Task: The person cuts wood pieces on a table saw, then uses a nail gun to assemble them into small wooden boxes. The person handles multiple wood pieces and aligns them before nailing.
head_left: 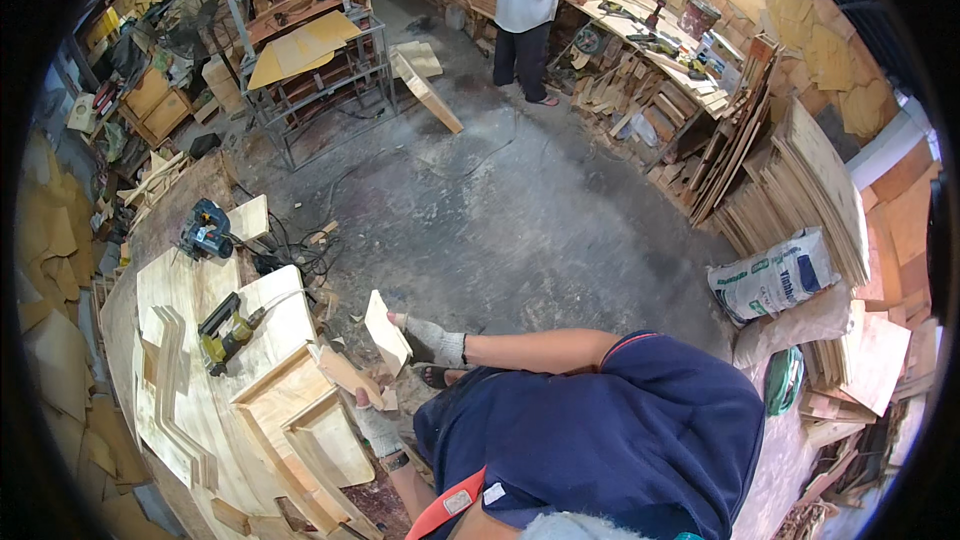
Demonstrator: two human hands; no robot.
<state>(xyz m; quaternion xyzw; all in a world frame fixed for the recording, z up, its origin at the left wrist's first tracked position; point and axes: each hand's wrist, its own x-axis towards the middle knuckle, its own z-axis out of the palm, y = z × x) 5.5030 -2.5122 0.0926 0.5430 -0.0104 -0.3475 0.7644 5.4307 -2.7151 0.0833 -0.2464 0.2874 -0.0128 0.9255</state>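
- Right hand, in a pale knit glove, is closing on the right side of a flat pale board, its thumb showing against it.
- That board is tilting just off the right edge of the surface.
- Left hand, also gloved, is reaching in lower down along the same edge, its thumb touching the lower end of a wooden strip; its other fingers are largely hidden, so I cannot tell how tightly it is gripping.
- The strip is sloping by the upper right corner of an open wooden frame, which is resting along the surface's right edge.
- Toward the left edge of the surface, a stack of narrow angled strips is lying on pale plywood.
- A yellow-green and black power tool is lying between that stack and the right edge.
- Nearer the far end, a blue and black power tool is sitting beside a small board.
- Past the right edge, dark cords are trailing on the floor.
- Farther off, another person is standing at a cluttered workbench.
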